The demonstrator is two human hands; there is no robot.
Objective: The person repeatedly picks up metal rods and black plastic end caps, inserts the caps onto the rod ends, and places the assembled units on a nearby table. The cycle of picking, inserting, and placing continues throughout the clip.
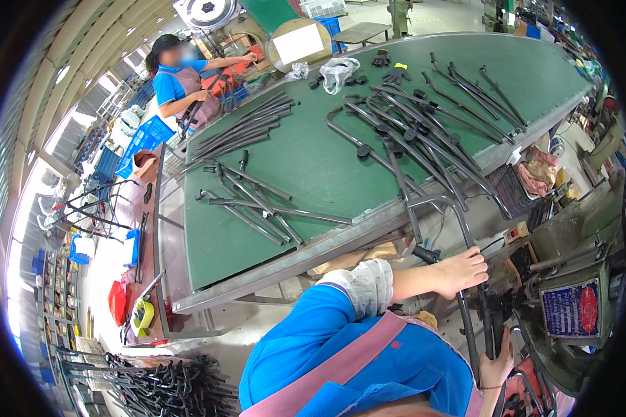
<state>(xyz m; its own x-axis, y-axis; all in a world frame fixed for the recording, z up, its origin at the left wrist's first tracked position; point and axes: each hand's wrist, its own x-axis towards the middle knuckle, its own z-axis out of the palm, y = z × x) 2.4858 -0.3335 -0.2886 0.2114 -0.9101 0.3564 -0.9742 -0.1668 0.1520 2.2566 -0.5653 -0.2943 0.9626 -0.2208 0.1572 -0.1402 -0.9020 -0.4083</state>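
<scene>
"How many hands on the bent black tube (464,228)?"
"Two. The left hand's (461,273) fingers curl around it; the right hand (498,361) wraps lower down, fingertips partly hidden."
"Where's the tube?"
"Beside the green table (219,254), where two gloves (396,74) lie."

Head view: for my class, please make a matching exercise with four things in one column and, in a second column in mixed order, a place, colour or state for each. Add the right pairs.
Things
1. Left hand
2. Tabletop
3. Clear plastic bag
4. Machine plate

Descriptions
A. Green
B. Lying near the dark gloves
C. Blue and red
D. On a dark bent tube

Right pairs: 1-D, 2-A, 3-B, 4-C
</scene>
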